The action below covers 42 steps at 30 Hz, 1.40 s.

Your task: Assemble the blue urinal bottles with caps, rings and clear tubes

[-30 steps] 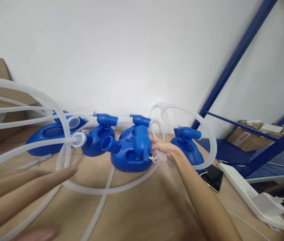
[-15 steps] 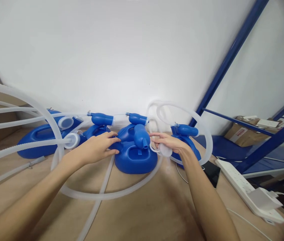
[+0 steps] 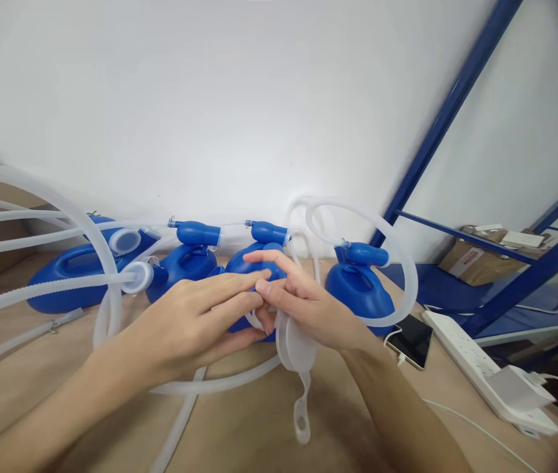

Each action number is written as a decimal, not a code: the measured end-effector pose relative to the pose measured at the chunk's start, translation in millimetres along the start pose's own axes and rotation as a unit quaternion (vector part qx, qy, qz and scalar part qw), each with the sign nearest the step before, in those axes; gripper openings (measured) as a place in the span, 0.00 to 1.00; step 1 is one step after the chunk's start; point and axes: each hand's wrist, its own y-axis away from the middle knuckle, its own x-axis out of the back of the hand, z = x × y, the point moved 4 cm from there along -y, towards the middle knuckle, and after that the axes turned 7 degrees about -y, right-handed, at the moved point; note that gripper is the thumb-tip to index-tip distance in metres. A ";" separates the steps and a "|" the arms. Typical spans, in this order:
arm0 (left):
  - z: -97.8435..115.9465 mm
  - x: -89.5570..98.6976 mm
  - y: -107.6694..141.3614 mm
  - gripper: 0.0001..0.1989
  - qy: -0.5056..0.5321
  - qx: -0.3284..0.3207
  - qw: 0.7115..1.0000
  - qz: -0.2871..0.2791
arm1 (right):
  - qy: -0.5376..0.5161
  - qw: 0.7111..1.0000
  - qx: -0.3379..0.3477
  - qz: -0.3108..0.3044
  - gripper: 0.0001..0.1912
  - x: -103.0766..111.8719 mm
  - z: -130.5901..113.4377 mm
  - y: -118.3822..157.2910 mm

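A translucent white cap (image 3: 295, 345) hangs from my right hand (image 3: 308, 302), with its looped strap end dangling below. My right hand is closed on it, thumb and bent fingers together, index finger stretched out. My left hand (image 3: 205, 315) meets the right fingertips, its fingers and thumb drawn together; what they pinch is hidden. A thin white ring shows beneath the fingertips. Right behind both hands stands a blue plastic bottle (image 3: 239, 263), mostly covered by them. A blue pear-shaped piece (image 3: 269, 232) lies on top of the bottle behind.
More blue bottles (image 3: 358, 292) with handles stand along the wall. Clear hoses (image 3: 239, 381) loop across the table and in from the left. At right lie a phone (image 3: 413, 341) on its cable and a white power strip (image 3: 486, 374). A blue metal rack (image 3: 436, 138) rises beyond.
My left hand has left the blue bottle and moved right. My right hand has come left and nearer with the cap, and the two hands now meet in front of the bottle.
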 end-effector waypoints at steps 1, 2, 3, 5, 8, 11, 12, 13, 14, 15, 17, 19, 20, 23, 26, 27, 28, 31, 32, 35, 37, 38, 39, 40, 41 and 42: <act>-2.8 0.2 0.8 0.08 0.019 -0.005 1.000 -0.008 | -0.003 1.000 0.005 0.006 0.24 -0.8 3.1 -3.3; -6.1 0.5 1.6 0.09 0.032 -0.005 0.999 -0.011 | -0.004 1.000 0.008 0.012 0.27 -0.8 5.3 -5.6; -10.2 0.5 2.7 0.09 0.038 0.000 0.999 -0.012 | 0.002 1.000 0.007 0.020 0.28 0.0 6.6 -6.8; -22.2 -0.9 6.0 0.10 0.028 0.029 0.999 -0.013 | 0.043 0.998 -0.002 0.045 0.30 4.5 5.2 -5.4; -54.2 -10.3 16.5 0.13 0.002 0.128 0.991 -0.048 | 0.178 0.976 0.014 0.128 0.25 23.2 -10.9 5.6; -93.5 -30.0 34.9 0.20 0.015 0.248 0.957 -0.149 | 0.295 0.932 0.044 0.206 0.20 54.1 -31.1 20.6; -103.9 -37.8 41.4 0.22 0.050 0.275 0.942 -0.185 | 0.329 0.916 0.039 0.228 0.21 66.9 -33.9 24.4; -112.1 -44.8 47.2 0.24 0.091 0.295 0.927 -0.213 | 0.363 0.899 0.019 0.243 0.22 80.4 -33.3 26.8; -118.1 -50.7 52.0 0.26 0.128 0.310 0.914 -0.231 | 0.395 0.884 -0.015 0.248 0.24 94.0 -29.0 27.5; -122.6 -55.0 55.6 0.28 0.151 0.320 0.904 -0.241 | 0.420 0.873 -0.059 0.240 0.27 107.0 -21.0 26.4; -127.6 -58.8 59.2 0.29 0.137 0.326 0.901 -0.250 | 0.436 0.868 -0.148 0.188 0.34 128.1 2.2 20.1; -129.0 -58.8 59.4 0.29 0.087 0.317 0.909 -0.256 | 0.422 0.876 -0.199 0.123 0.41 140.3 25.9 10.8; -129.1 -58.4 59.0 0.29 0.071 0.313 0.911 -0.257 | 0.408 0.883 -0.209 0.095 0.41 143.3 35.4 6.2; -130.2 -59.2 59.7 0.30 0.104 0.330 0.901 -0.260 | 0.371 0.904 -0.211 0.023 0.34 143.3 52.2 -3.4; -134.2 -62.1 64.6 0.29 0.188 0.378 0.869 -0.258 | 0.384 0.899 -0.209 0.004 0.31 143.1 55.9 -4.5; -135.4 -62.8 66.4 0.29 0.213 0.389 0.859 -0.257 | 0.395 0.895 -0.208 0.009 0.32 143.9 55.8 -3.8; -136.5 -62.9 67.8 0.29 0.232 0.395 0.851 -0.255 | 0.404 0.891 -0.206 0.013 0.32 144.5 55.6 -3.1; -138.1 -60.9 69.6 0.28 0.252 0.393 0.845 -0.261 | 0.417 0.886 -0.203 0.015 0.34 144.4 55.0 -2.0; -137.9 -60.1 69.5 0.27 0.252 0.390 0.845 -0.265 | 0.420 0.884 -0.203 0.015 0.34 143.5 54.7 -2.1; -131.7 -61.4 67.0 0.22 0.259 0.369 0.852 -0.265 | 0.419 0.884 -0.205 0.008 0.32 139.1 55.1 -4.5; -121.3 -68.5 64.6 0.20 0.260 0.341 0.866 -0.257 | 0.400 0.896 -0.193 -0.007 0.29 136.0 56.8 -7.3; -115.1 -74.1 63.9 0.19 0.253 0.331 0.875 -0.247 | 0.387 0.904 -0.182 -0.012 0.27 135.6 57.9 -8.9; -108.7 -80.6 63.8 0.20 0.242 0.326 0.884 -0.232 | 0.372 0.912 -0.171 -0.015 0.26 136.3 59.3 -10.4; -102.9 -87.4 64.2 0.22 0.231 0.330 0.891 -0.209 | 0.359 0.919 -0.161 -0.013 0.25 138.2 60.8 -11.6; -97.6 -93.9 65.1 0.25 0.222 0.336 0.897 -0.181 | 0.347 0.925 -0.151 -0.009 0.24 141.2 62.5 -12.7; -92.7 -99.8 66.1 0.31 0.215 0.337 0.904 -0.154 | 0.338 0.930 -0.145 -0.007 0.24 144.9 64.3 -13.5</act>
